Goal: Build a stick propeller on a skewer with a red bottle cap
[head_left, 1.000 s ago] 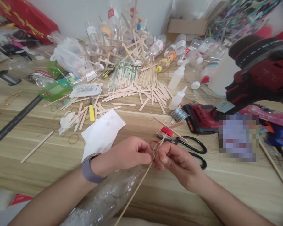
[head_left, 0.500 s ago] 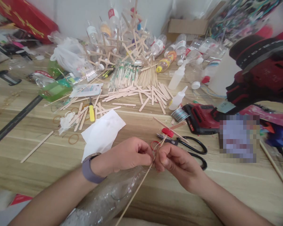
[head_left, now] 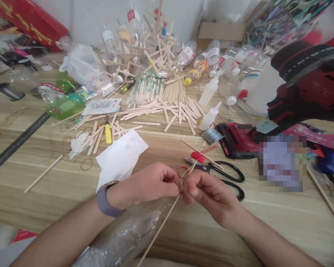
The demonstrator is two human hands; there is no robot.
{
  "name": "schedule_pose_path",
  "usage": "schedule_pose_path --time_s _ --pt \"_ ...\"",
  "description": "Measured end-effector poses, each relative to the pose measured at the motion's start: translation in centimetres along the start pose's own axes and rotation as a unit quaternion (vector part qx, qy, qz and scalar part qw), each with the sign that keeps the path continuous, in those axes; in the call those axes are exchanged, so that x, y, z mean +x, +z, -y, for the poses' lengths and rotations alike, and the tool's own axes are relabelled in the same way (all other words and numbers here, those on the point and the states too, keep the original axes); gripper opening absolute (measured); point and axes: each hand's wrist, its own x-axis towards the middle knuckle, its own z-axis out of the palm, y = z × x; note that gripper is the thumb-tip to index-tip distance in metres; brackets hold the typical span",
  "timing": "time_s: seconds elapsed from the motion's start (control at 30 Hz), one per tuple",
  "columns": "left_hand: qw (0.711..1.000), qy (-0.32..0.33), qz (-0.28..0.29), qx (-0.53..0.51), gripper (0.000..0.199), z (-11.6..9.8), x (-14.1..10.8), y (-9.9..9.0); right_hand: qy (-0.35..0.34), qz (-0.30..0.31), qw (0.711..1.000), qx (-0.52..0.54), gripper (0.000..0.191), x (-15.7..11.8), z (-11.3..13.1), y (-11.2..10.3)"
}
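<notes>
My left hand [head_left: 156, 183], with a watch on its wrist, is closed in a pinch at a thin wooden skewer [head_left: 161, 227]. My right hand [head_left: 211, 194] pinches from the other side, its curled fingertips against the same skewer. The skewer slants from the lower edge up between both hands. Just beyond its upper end is a red plastic piece [head_left: 197, 157]. A thin red loop [head_left: 183, 171] shows above the fingertips; the exact contact there is hidden. Under my left forearm lies a clear plastic bottle [head_left: 128, 231]. Black-handled scissors [head_left: 236, 171] rest behind my right hand.
White paper [head_left: 122, 157] lies beyond my left wrist. Several craft sticks [head_left: 150, 111], a yellow-handled tool [head_left: 108, 133] and glue bottles [head_left: 210, 118] are farther back. A red-and-black power tool [head_left: 303, 96] stands at right, near a wire spool [head_left: 213, 135]. Plastic bottles [head_left: 186, 55] crowd the back.
</notes>
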Motion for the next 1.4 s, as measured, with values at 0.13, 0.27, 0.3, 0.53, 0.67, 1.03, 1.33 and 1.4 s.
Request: schedule_pose_path --time_s 0.13,0.27,0.3,0.53,0.67,1.03,1.33,1.4 --pt "1.0 -0.006 -0.003 0.006 0.008 0.05 -0.02 -0.07 0.002 0.005 1.0 0.001 0.02 -0.05 0.11 0.01" --pt "1.0 -0.006 -0.001 0.007 0.008 0.22 0.06 -0.12 0.005 0.007 1.0 0.003 0.02 -0.09 0.21 -0.03" --pt "1.0 -0.007 0.001 0.006 0.008 0.24 0.08 -0.12 0.007 0.008 1.0 0.003 0.019 -0.1 0.22 -0.04" --pt "1.0 -0.001 0.009 0.006 0.008 0.09 -0.03 -0.14 0.011 0.009 1.0 -0.002 0.02 -0.14 0.14 -0.08" --pt "1.0 -0.002 0.009 0.007 0.007 0.08 -0.05 -0.17 0.012 0.007 1.0 -0.003 0.02 -0.1 0.09 0.01" --pt "1.0 0.002 0.006 0.004 0.009 0.11 0.09 -0.13 0.001 0.004 1.0 -0.006 0.022 0.18 0.34 0.04" --pt "0.998 -0.002 0.001 -0.058 0.008 0.16 0.16 -0.07 0.001 -0.001 1.0 0.011 0.019 0.15 0.0 -0.13" --pt "0.998 -0.005 -0.002 -0.069 0.009 0.07 0.15 -0.01 0.0 -0.002 1.0 0.012 0.019 0.17 -0.02 -0.15"
